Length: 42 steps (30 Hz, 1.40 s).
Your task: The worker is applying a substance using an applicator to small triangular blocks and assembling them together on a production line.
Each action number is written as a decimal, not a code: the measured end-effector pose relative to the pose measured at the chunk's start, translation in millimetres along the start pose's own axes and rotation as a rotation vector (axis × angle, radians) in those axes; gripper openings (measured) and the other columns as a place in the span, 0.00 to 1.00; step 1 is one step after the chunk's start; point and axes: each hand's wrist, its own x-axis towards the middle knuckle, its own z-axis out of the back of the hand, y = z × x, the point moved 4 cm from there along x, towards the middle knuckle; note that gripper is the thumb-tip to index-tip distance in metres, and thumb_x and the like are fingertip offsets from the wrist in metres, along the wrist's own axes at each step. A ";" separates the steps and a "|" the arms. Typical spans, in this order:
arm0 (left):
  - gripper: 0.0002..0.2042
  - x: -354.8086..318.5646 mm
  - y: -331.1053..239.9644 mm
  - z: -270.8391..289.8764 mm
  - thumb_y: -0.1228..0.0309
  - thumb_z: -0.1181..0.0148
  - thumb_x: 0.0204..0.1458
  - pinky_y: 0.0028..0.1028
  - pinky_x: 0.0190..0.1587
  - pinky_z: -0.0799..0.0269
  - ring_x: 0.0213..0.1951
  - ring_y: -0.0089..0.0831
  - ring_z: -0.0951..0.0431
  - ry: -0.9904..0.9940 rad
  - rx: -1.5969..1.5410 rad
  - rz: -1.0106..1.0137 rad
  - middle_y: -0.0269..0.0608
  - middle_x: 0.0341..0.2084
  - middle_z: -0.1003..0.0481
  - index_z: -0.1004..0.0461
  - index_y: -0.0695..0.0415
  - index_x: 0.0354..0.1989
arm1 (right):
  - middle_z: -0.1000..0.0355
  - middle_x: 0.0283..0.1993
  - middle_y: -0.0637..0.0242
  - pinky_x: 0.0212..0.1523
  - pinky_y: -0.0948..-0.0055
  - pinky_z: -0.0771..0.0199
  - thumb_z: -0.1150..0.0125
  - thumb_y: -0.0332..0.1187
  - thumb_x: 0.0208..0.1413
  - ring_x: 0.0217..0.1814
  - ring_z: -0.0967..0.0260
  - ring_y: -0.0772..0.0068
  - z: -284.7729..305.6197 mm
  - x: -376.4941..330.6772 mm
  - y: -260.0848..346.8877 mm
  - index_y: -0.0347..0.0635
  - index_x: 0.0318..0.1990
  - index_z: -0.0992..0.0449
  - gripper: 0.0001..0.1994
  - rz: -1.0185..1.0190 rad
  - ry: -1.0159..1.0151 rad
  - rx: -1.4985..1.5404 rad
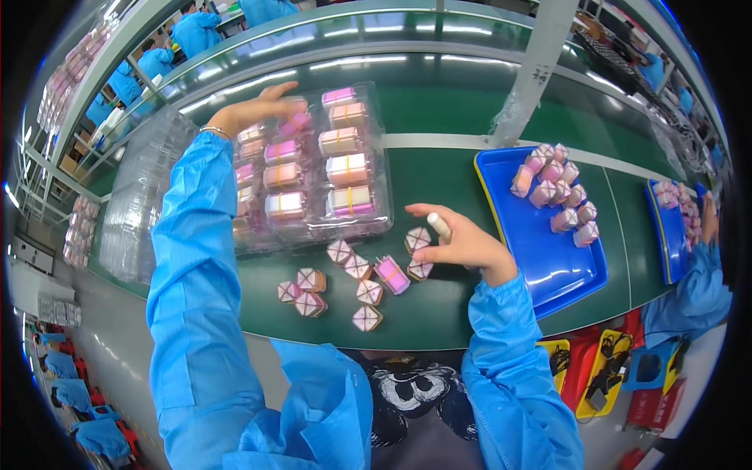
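Note:
My left hand (254,112) reaches over the far left of a clear plastic tray (381,211), its fingers closed around a tilted pink block (296,124). Rows of small boxy blocks, pink, peach and white with thin bands around them, sit in the tray's pockets. A short white marker-like stick (439,227) is gripped in my right hand (466,244), which hovers at the near side of the tray. Just under its fingers stand blocks with crossed lines on their tops (419,239). A pink block (392,275) lies on its side to the left of them.
More cross-marked blocks (310,304) are scattered along the green table (439,321). On the right, a blue tray (548,274) holds several blocks. Stacked clear trays (141,196) stand at left. A metal post (533,74) rises behind. Another person's sleeve (677,298) shows far right.

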 end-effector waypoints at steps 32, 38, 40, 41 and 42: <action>0.42 -179.8 -168.3 -209.5 0.62 0.27 0.38 0.43 0.56 0.31 0.57 0.62 0.33 -0.353 0.100 -0.361 0.67 0.61 0.43 0.43 0.67 0.60 | 0.40 0.62 0.60 0.64 0.65 0.39 0.25 0.29 0.38 0.65 0.41 0.65 -38.2 -14.4 57.4 0.44 0.62 0.44 0.42 0.251 0.003 0.621; 0.41 -183.5 -161.3 -215.7 0.70 0.27 0.36 0.48 0.56 0.31 0.60 0.68 0.39 -0.314 0.112 -0.388 0.70 0.62 0.49 0.45 0.68 0.59 | 0.42 0.65 0.56 0.67 0.64 0.43 0.21 0.28 0.34 0.68 0.45 0.63 -53.5 -15.8 58.8 0.43 0.63 0.45 0.47 0.267 0.015 0.580; 0.42 -182.1 -159.4 -217.8 0.72 0.27 0.35 0.45 0.57 0.32 0.61 0.62 0.39 -0.308 0.059 -0.395 0.63 0.64 0.50 0.46 0.65 0.60 | 0.42 0.65 0.56 0.64 0.67 0.42 0.19 0.29 0.32 0.64 0.43 0.65 -52.4 -15.1 52.3 0.43 0.66 0.48 0.52 0.253 0.001 0.539; 0.41 -180.9 -158.3 -216.5 0.72 0.27 0.35 0.44 0.57 0.32 0.61 0.60 0.38 -0.298 0.013 -0.394 0.61 0.64 0.48 0.45 0.65 0.60 | 0.43 0.65 0.56 0.59 0.70 0.37 0.19 0.29 0.31 0.60 0.38 0.68 -52.3 -14.5 52.3 0.43 0.67 0.49 0.53 0.272 -0.008 0.506; 0.41 -179.3 -156.7 -215.0 0.72 0.28 0.35 0.43 0.57 0.32 0.60 0.58 0.37 -0.288 -0.034 -0.394 0.59 0.63 0.46 0.45 0.64 0.60 | 0.43 0.66 0.56 0.55 0.73 0.32 0.19 0.30 0.31 0.55 0.34 0.71 -51.6 -13.6 52.2 0.42 0.68 0.49 0.54 0.290 -0.017 0.472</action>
